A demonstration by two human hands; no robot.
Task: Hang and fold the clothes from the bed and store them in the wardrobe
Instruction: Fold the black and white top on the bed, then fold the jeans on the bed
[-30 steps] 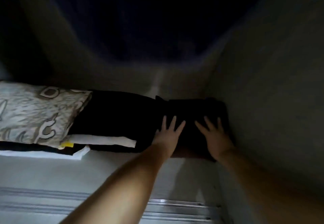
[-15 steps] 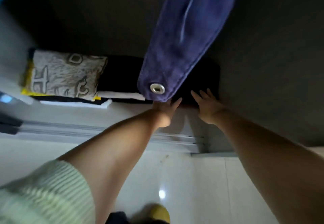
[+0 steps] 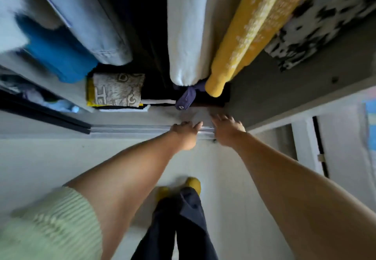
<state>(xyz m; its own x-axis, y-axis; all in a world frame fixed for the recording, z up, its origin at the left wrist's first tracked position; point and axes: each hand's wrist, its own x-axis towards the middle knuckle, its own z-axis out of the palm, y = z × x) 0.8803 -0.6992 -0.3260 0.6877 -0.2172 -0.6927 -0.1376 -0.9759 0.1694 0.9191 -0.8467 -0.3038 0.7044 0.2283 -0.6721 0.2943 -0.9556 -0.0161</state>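
Observation:
I look down into the open wardrobe. On its floor lies a folded black garment (image 3: 211, 98), partly hidden by hanging clothes. To its left sits a stack of folded clothes topped by a grey patterned piece (image 3: 118, 89). My left hand (image 3: 186, 130) hovers over the sliding-door track (image 3: 130, 130) with relaxed fingers, holding nothing. My right hand (image 3: 225, 126) is beside it, fingers spread, also empty and just in front of the wardrobe floor edge.
Hanging above are a light blue garment (image 3: 91, 25), a white one (image 3: 185, 35), a yellow one (image 3: 252, 27), a black-and-white patterned one (image 3: 317, 21) and a dark blue cuff with a snap (image 3: 184, 100). A dark sliding door (image 3: 40, 113) stands at left. My feet stand on white floor (image 3: 40, 164).
Both hands have pulled back off the folded black garment and out of the wardrobe to the door track. The view has drawn back and up, showing the hanging clothes.

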